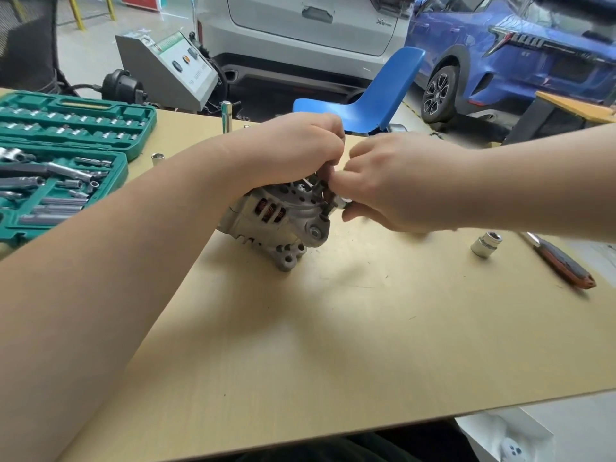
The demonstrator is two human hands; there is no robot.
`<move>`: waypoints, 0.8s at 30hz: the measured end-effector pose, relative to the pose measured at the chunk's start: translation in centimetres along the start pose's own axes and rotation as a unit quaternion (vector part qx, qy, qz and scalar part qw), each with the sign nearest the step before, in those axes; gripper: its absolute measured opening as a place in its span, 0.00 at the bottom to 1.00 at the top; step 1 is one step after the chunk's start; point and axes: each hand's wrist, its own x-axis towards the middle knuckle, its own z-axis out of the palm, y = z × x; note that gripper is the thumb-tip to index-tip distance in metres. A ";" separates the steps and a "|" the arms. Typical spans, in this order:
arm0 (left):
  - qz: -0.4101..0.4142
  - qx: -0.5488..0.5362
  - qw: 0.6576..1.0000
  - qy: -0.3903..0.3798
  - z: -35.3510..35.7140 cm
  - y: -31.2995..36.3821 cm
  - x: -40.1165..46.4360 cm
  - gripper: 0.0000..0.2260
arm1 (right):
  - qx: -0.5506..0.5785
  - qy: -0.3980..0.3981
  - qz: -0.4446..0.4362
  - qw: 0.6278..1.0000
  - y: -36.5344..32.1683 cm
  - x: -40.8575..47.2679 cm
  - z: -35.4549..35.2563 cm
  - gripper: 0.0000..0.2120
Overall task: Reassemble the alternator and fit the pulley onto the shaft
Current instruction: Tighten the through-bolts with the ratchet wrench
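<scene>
Alternator held at the counter's middle by both hands.
The left hand (296, 148) is curled over the alternator (280, 221); a small metal part is pinched by the right hand (396, 185) beside it. Sockets are held in the green tool case (66, 161). Copper windings are seen through the grey housing.

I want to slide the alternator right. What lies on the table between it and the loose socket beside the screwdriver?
In the head view, only bare table lies between alternator and socket; the right hand hovers above that stretch.
</scene>
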 end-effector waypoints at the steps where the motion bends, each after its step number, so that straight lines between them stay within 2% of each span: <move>1: 0.002 -0.001 1.000 0.003 0.0 0.0 -0.1 0.07 | -0.021 0.037 -0.065 0.997 0.5 -0.1 0.1 0.11; 2: 0.004 -0.001 1.000 0.005 0.1 0.0 0.0 0.07 | -0.030 0.068 -0.099 0.992 0.9 0.0 0.1 0.10; 3: 0.003 -0.003 1.000 0.006 0.1 0.0 0.0 0.07 | -0.030 0.067 -0.099 0.992 1.1 0.0 0.1 0.10; 4: 0.000 -0.004 1.000 0.005 0.2 0.0 0.0 0.07 | -0.019 0.044 -0.058 0.997 1.0 0.1 0.1 0.12; 6: -0.005 -0.011 1.000 0.002 0.1 -0.1 0.0 0.07 | 0.051 -0.026 0.109 0.992 0.0 0.1 0.5 0.17; 7: -0.007 -0.015 1.000 -0.003 0.1 -0.1 0.0 0.08 | 0.131 -0.035 0.202 0.970 -0.4 0.3 0.9 0.18; 8: -0.008 -0.017 1.000 -0.007 0.0 0.0 0.0 0.08 | 0.232 -0.034 0.287 0.929 -0.7 0.7 1.2 0.18; 9: -0.007 -0.015 1.000 -0.009 -0.1 0.1 0.0 0.08 | 0.334 -0.029 0.360 0.871 -1.0 1.2 1.1 0.19; 10: -0.006 -0.010 1.000 -0.010 -0.1 0.2 0.0 0.08 | 0.405 -0.028 0.404 0.820 -1.2 1.5 0.7 0.20; 11: -0.004 -0.004 1.000 -0.009 -0.1 0.2 0.0 0.08 | 0.425 -0.034 0.418 0.802 -1.4 1.7 0.3 0.20; 12: -0.004 -0.001 1.000 -0.008 -0.1 0.3 0.0 0.08 | 0.396 -0.045 0.405 0.823 -1.3 1.8 0.1 0.20; 14: -0.005 -0.002 1.000 -0.008 -0.1 0.3 -0.1 0.08 | 0.261 -0.051 0.330 0.906 -1.3 1.3 0.0 0.18; 15: -0.006 -0.001 1.000 -0.010 -0.1 0.2 -0.1 0.08 | 0.188 -0.045 0.275 0.942 -1.4 0.8 0.1 0.17; 17: -0.006 0.002 1.000 -0.009 -0.1 0.2 -0.1 0.08 | 0.069 -0.023 0.139 0.988 -1.0 -0.1 0.2 0.15; 19: -0.003 0.001 1.000 -0.006 -0.1 0.2 -0.2 0.08 | 0.008 0.029 -0.012 0.999 0.0 -0.4 0.3 0.12; 21: 0.001 0.001 1.000 -0.005 0.0 0.2 -0.1 0.08 | -0.022 0.083 -0.091 0.992 0.9 -0.3 0.5 0.09; 22: 0.001 0.002 1.000 -0.003 0.0 0.2 -0.1 0.08 | -0.013 0.076 -0.084 0.993 1.1 -0.2 0.5 0.09; 24: -0.001 -0.002 1.000 0.002 0.0 0.2 -0.1 0.08 | 0.034 0.022 0.031 0.999 0.3 -0.1 0.5 0.13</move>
